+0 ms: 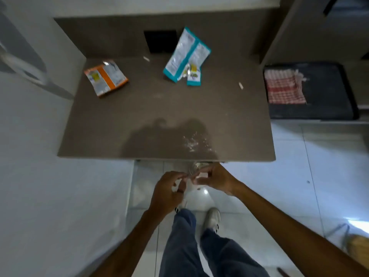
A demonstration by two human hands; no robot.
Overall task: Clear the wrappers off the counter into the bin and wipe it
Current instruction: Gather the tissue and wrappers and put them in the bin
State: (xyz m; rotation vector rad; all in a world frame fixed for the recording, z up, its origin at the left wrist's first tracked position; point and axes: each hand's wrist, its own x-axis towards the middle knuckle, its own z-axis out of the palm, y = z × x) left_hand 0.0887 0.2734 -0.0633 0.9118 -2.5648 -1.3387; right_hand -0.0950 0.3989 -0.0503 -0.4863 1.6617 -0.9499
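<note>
- Counter (159,108): brown surface, seen from above; taken as the landmark for all positions below.
- Orange wrapper (105,77): lies flat at the counter's far left, near the left side wall.
- Teal wrapper (184,53): large white-and-teal pack at the counter's far centre, leaning up against the back wall, its lower end on the surface.
- Small teal wrapper (193,75): lies at the foot of the large teal one, touching or overlapping it; a crumpled clear scrap sits between them.
- Two pale scraps (241,85): one toward the counter's far right, another at the back edge left of the teal wrapper.
- White crumbs (194,141): scattered near the counter's front edge, right of centre, beside a shadow.
- Left hand (169,191): below the counter's front edge, over the floor, fingers curled with thumb and forefinger close together; a dark band shows on one finger.
- Right hand (214,178): just beside the left, fingers bent inward toward it.
- Something small and pale or clear sits between the two hands; blur prevents telling what it is or which hand grips it.
- Checked cloth (284,86): red and white, on a dark tray (329,96) right of the counter.
</note>
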